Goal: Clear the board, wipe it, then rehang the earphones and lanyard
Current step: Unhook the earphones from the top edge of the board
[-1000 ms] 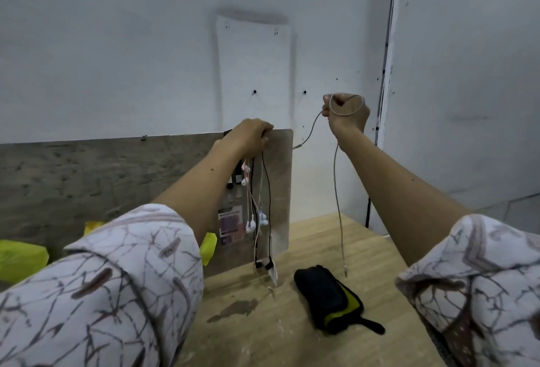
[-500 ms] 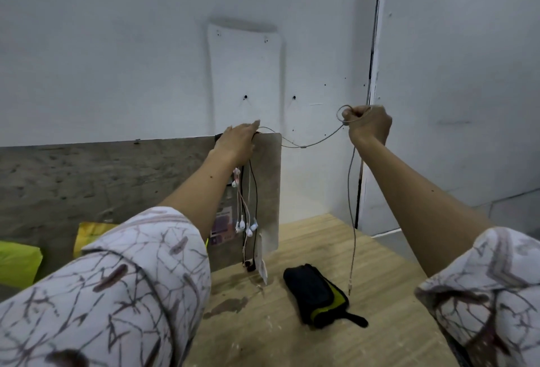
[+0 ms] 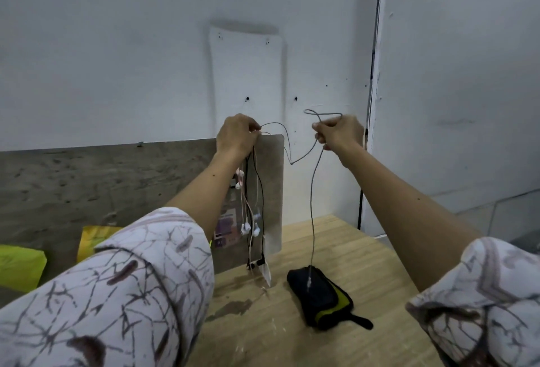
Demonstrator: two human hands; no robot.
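- A white wall (image 3: 117,59) rises behind a wooden table (image 3: 336,249).
- A grey board (image 3: 271,191) stands upright against that wall.
- My left hand (image 3: 236,135) pinches earphone cords (image 3: 258,191) at the board's top edge.
- My right hand (image 3: 340,132), right of the board, pinches a grey cable (image 3: 312,205) hanging over a black pouch (image 3: 320,296).

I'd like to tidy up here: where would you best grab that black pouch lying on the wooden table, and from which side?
Take the black pouch across its middle, coming from above. It lies flat on the table with its long sides free, so fingers can likely close over its narrow width. Its strap pointing toward the near right edge is a second option. Mind the grey cable hanging from the right hand, whose plug dangles over the pouch.
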